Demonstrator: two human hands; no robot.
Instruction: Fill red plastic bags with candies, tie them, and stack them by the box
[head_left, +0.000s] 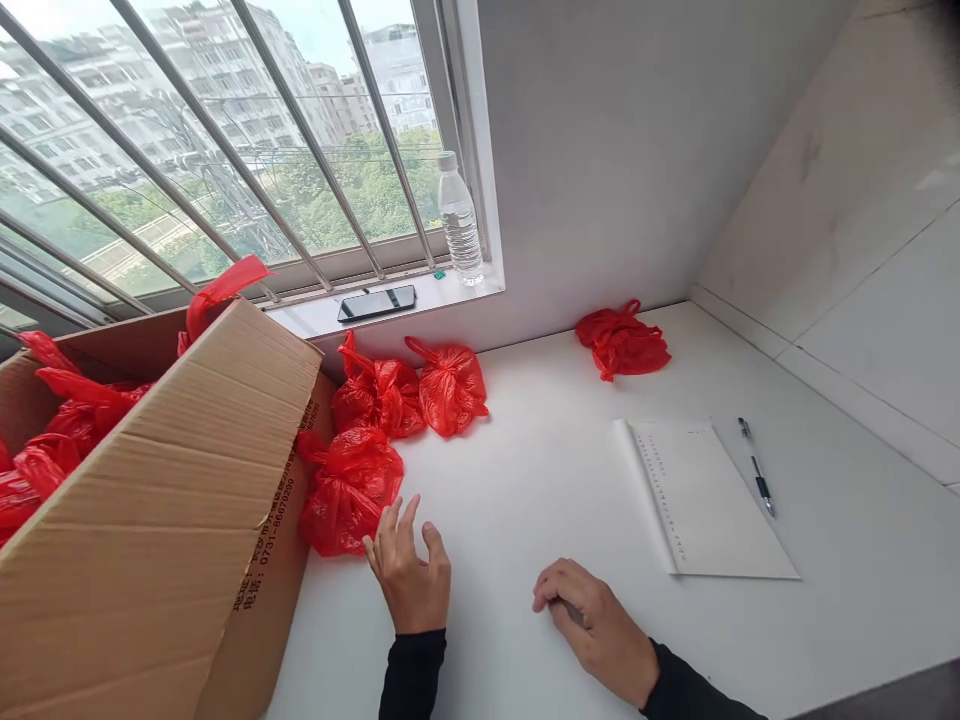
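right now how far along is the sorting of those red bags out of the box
Four tied red bags lie out on the white table: three beside the cardboard box, one far bag apart. The left hand is open beside the nearest bag; the right hand rests curled, empty. More red bags remain in the box; paper and pen lie untouched.

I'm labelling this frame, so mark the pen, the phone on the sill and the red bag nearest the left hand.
pen [757,468], head view, middle of its barrel.
phone [376,302], head view, centre of its dark screen.
red bag [349,490], head view, middle of its bulging body.
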